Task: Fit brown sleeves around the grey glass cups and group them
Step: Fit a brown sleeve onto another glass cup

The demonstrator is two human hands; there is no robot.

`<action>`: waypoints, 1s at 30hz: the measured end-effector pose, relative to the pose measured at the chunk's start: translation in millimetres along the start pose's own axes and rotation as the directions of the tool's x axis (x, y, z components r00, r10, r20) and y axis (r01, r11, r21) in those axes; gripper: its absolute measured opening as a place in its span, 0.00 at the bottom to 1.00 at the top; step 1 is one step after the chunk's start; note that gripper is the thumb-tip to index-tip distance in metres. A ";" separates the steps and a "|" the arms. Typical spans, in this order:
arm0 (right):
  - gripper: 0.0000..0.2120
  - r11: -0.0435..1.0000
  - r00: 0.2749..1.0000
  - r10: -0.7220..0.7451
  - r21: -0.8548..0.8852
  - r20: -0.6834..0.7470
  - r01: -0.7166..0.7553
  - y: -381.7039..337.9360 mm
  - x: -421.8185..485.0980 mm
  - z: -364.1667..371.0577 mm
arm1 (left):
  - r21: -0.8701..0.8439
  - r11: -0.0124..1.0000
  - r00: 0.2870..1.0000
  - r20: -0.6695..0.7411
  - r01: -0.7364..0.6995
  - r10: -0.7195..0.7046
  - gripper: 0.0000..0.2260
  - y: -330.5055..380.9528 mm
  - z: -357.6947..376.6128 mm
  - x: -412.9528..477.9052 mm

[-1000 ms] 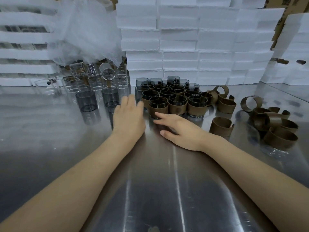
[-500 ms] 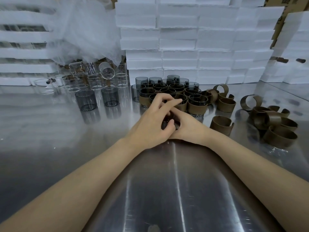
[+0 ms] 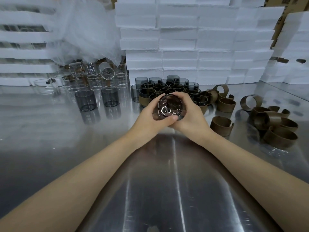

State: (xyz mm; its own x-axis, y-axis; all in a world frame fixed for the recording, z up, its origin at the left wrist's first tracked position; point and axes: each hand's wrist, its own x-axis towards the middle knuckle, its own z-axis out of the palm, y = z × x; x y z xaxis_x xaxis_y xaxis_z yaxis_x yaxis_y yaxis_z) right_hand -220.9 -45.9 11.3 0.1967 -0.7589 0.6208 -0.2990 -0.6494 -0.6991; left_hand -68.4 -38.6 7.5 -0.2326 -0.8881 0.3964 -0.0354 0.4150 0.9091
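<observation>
Both hands hold one grey glass cup tilted so its mouth faces me, just in front of the group of sleeved cups. My left hand wraps its left side, thumb across the near rim. My right hand curls round its right side. Whether a sleeve is on this cup is hidden by the fingers. Two bare grey cups stand to the left. Loose brown sleeves lie to the right, one nearest and a pile further right.
Clear glass cups cluster at the back left under a plastic wrap. White foam boxes are stacked along the back of the steel table, and more foam trays at the left.
My left hand came over from the bare cups to meet the right hand. Together they lifted a grey cup and tilted its mouth toward me.
</observation>
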 end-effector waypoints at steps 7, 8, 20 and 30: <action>0.33 0.999 0.999 0.034 0.038 0.023 -0.035 9.7 2.3 -1.2 | -0.029 0.998 0.999 -0.009 0.053 -0.053 0.29 0.6 -3.2 0.2; 0.33 0.998 0.999 0.040 0.054 0.024 -0.041 11.4 2.6 -1.0 | -0.049 0.997 0.998 -0.003 0.059 -0.059 0.27 1.3 -3.7 -0.1; 0.32 1.000 0.993 -0.016 0.025 0.117 0.014 11.8 0.8 -1.9 | -0.212 0.970 0.986 -0.081 0.123 -0.143 0.08 8.8 -4.4 1.1; 0.29 0.990 0.970 -0.101 -0.069 0.222 0.119 1.9 -1.5 -2.0 | -0.169 0.956 0.962 -0.093 0.239 -0.257 0.07 11.1 -11.5 3.6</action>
State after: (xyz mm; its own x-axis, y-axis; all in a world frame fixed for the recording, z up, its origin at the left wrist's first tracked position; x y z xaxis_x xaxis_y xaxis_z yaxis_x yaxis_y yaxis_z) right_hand -223.7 -45.9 9.8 0.4282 -0.6809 0.5942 -0.3375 -0.7304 -0.5938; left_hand -58.5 -39.4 20.5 -0.1240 -0.9793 0.1598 0.0746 0.1514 0.9857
